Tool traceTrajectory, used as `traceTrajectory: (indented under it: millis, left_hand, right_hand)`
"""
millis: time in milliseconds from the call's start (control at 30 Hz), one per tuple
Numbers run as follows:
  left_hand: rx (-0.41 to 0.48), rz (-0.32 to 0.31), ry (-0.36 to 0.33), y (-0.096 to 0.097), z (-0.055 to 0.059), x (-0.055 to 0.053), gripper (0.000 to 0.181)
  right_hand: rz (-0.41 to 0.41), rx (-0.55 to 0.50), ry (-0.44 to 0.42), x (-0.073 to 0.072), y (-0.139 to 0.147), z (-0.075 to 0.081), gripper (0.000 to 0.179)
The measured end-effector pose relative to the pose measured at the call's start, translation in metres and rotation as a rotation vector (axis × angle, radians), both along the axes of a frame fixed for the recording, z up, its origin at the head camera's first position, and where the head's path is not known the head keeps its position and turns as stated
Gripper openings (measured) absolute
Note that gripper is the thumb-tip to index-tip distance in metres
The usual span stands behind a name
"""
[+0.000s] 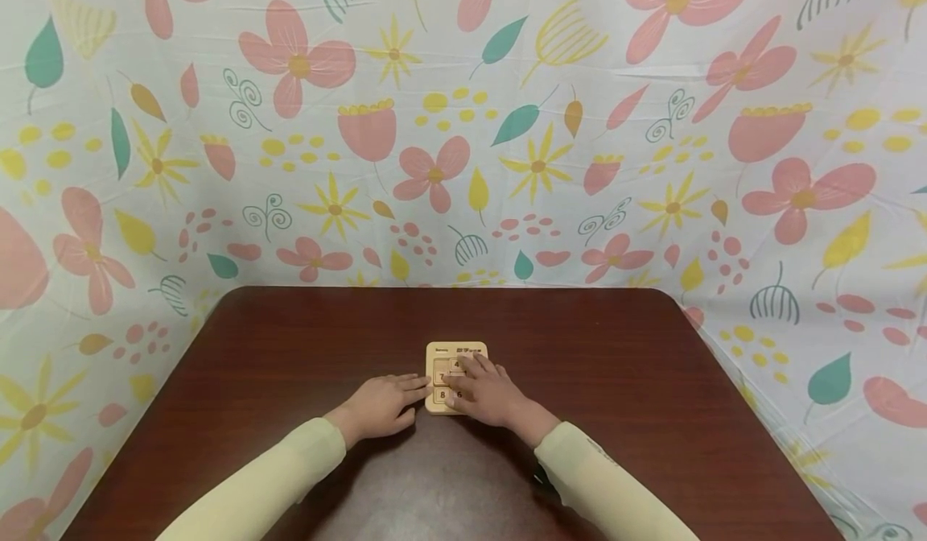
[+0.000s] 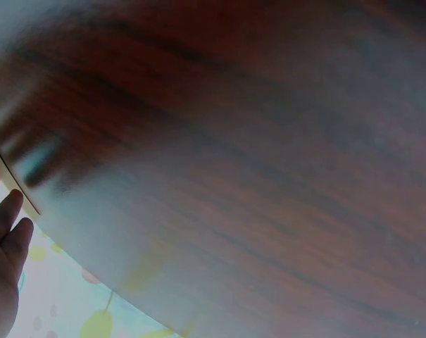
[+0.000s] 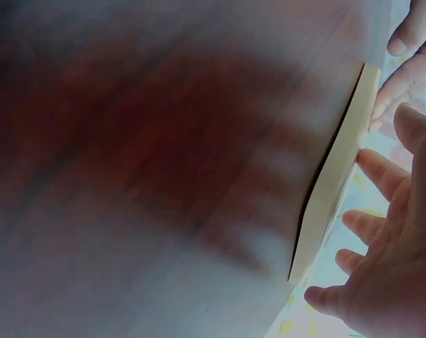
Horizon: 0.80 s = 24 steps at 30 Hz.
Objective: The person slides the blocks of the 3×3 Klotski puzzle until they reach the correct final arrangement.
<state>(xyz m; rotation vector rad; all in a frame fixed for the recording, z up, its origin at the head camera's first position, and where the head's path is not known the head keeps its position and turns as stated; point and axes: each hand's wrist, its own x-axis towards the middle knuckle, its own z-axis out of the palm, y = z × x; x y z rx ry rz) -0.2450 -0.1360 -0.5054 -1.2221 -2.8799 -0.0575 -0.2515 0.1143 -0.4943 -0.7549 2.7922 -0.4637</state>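
Observation:
A pale wooden number slide puzzle (image 1: 439, 408) lies flat on the dark table, with numbered square tiles such as 4, 7, 8 and 6 in its frame. My left hand (image 1: 382, 405) has its fingers stretched out to the puzzle's left edge. Over the puzzle's right half, my right hand (image 1: 491, 392) spreads its fingers, with fingertips at the tiles and part of the board hidden beneath. The right wrist view shows the puzzle's side edge (image 3: 332, 176) with the right hand's spread fingers (image 3: 364, 227) along it. In the left wrist view only part of the left hand (image 2: 5, 246) appears.
The brown, glossy table (image 1: 579, 340) has rounded far corners. Behind and beside it hangs a white cloth (image 1: 463, 235) printed with pink, yellow and green flowers and leaves. Beneath the right sleeve (image 1: 608, 485) a small dark object (image 1: 541, 476) shows partly.

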Motion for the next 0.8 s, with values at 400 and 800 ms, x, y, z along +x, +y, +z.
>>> traceTrajectory:
  millis: [400, 800]
  left_hand:
    - [-0.005, 0.000, 0.011, -0.0001, -0.0003, -0.0005, 0.049]
    - [0.000, 0.008, 0.000, 0.0000, 0.0011, 0.0010, 0.048]
  right_hand:
    - [0.008, -0.012, 0.003, 0.0059, 0.0010, 0.0033, 0.052]
    - [0.007, -0.012, 0.005, 0.0065, 0.0008, -0.0005, 0.052]
